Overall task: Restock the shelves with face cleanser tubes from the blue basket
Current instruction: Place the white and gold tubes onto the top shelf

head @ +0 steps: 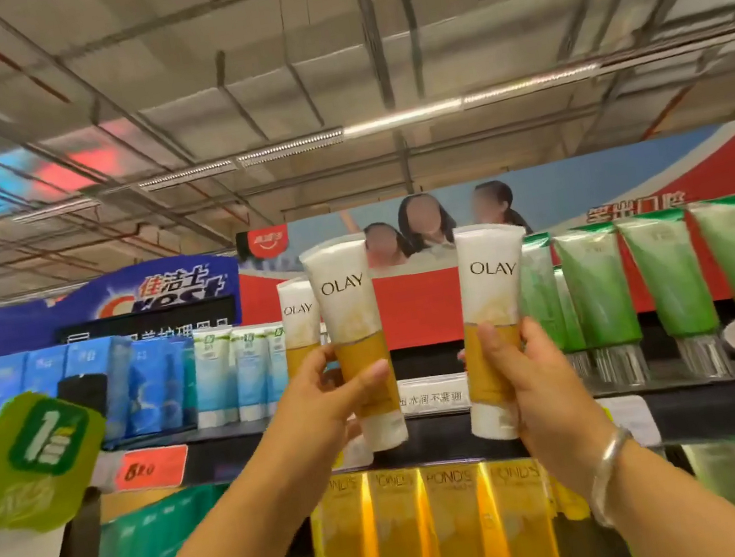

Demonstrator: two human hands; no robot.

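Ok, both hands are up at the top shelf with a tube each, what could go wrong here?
The left hand grips its Olay tube close beside a standing tube, so it may knock that one over. The right hand holds its tube next to the green tubes, which might get bumped too.

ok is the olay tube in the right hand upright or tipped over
Roughly upright, leaning slightly. The right hand grips the Olay tube by its yellow lower part, white cap pointing down and flat crimped end up, with the logo reading level.
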